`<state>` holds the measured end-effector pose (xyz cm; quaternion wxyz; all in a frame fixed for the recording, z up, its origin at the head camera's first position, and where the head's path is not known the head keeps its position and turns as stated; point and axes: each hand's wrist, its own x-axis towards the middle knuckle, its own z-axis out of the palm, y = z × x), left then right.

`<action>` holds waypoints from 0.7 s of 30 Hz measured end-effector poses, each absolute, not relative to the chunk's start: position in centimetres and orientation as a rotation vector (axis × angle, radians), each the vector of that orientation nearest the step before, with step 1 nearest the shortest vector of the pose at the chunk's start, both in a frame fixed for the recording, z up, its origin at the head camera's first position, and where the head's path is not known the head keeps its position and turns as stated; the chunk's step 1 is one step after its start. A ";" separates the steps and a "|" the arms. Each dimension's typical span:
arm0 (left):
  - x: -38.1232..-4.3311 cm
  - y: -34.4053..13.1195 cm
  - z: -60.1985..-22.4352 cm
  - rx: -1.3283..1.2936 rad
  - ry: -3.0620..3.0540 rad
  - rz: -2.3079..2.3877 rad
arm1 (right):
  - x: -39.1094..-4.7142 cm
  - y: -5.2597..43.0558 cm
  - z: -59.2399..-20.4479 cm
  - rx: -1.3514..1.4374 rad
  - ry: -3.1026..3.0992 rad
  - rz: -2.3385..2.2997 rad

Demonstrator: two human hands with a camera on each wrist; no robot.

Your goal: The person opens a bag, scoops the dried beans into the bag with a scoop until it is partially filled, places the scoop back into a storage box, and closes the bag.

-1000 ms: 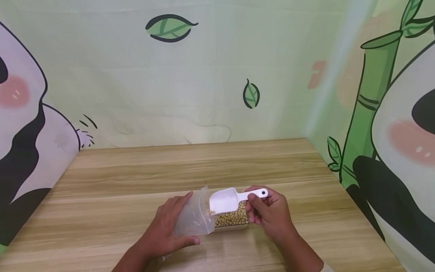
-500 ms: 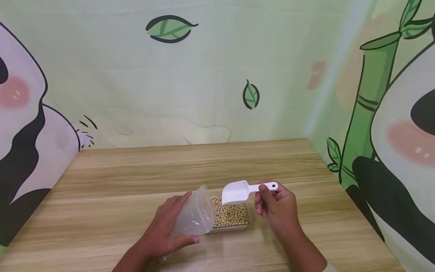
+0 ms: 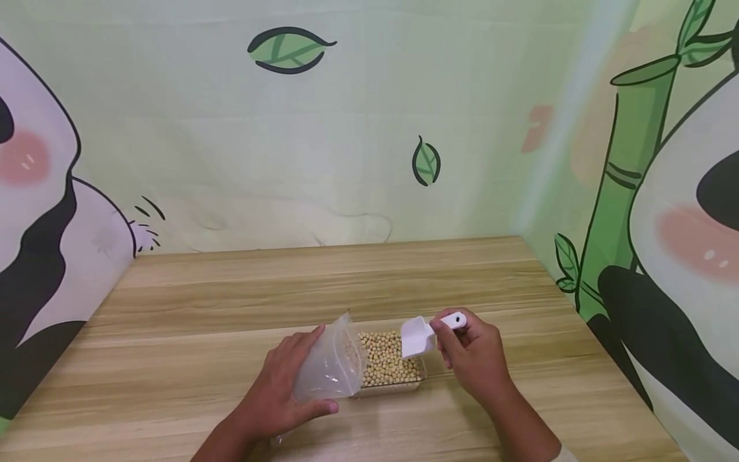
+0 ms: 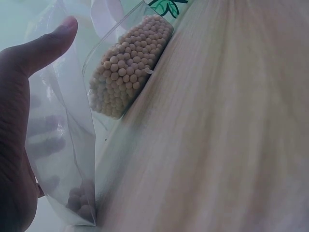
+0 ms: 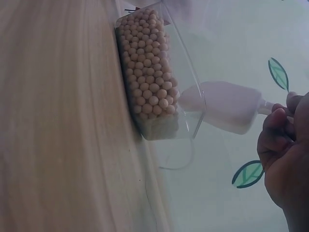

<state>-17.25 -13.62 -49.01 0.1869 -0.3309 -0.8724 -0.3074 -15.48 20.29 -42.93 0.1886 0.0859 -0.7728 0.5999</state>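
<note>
A clear plastic box of soybeans stands on the table. My right hand pinches the handle of a white scoop above the box's right part. The scoop's blade tilts down, and in the right wrist view its tip reaches inside the rim by the beans. My left hand holds a translucent plastic bag, thumb on the near side and fingers on the far side. The bag's mouth faces the box's left end and overlaps it in the head view. A few beans lie at the bag's bottom.
The wooden table runs back to a cloth backdrop printed with leaves, bamboo and pandas. A side panel of the same cloth rises along the table's right edge.
My right hand first drew the scoop from the bag's mouth to the right, over the box. The scoop has since turned blade-down towards the beans. Left hand and bag stay almost still.
</note>
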 end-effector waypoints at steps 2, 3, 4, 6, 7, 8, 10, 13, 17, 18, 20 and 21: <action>-17.2 -13.6 -49.0 -0.930 -2.462 -0.864 | -15.5 20.3 -43.1 0.291 -2.189 1.615; -17.2 -13.6 -49.0 -0.930 -2.464 -0.863 | -15.6 20.3 -43.3 0.309 -2.194 1.586; -17.2 -13.6 -49.0 -0.930 -2.467 -0.861 | -15.6 20.4 -43.4 0.325 -2.195 1.560; -17.2 -13.6 -49.0 -0.932 -2.468 -0.861 | -15.7 20.3 -43.5 0.339 -2.199 1.521; -17.2 -13.6 -49.0 -0.934 -2.466 -0.861 | -15.7 20.3 -43.6 0.344 -2.203 1.503; -17.2 -13.6 -49.0 -0.935 -2.466 -0.862 | -15.7 20.3 -43.6 0.345 -2.211 1.486; -17.3 -13.6 -48.9 -0.939 -2.463 -0.864 | -15.8 20.2 -43.7 0.332 -2.230 1.465; -17.2 -13.6 -48.8 -0.943 -2.458 -0.865 | -15.8 20.2 -43.6 0.283 -2.265 1.497; -17.2 -13.6 -48.8 -0.942 -2.458 -0.862 | -15.8 20.1 -43.5 0.186 -2.296 1.619; -17.2 -13.6 -48.8 -0.941 -2.459 -0.861 | -15.8 20.0 -43.5 0.161 -2.300 1.651; -17.2 -13.6 -48.8 -0.939 -2.462 -0.860 | -15.9 19.9 -43.4 0.101 -2.302 1.721; -17.2 -13.6 -48.8 -0.940 -2.461 -0.859 | -15.9 19.9 -43.4 0.072 -2.297 1.757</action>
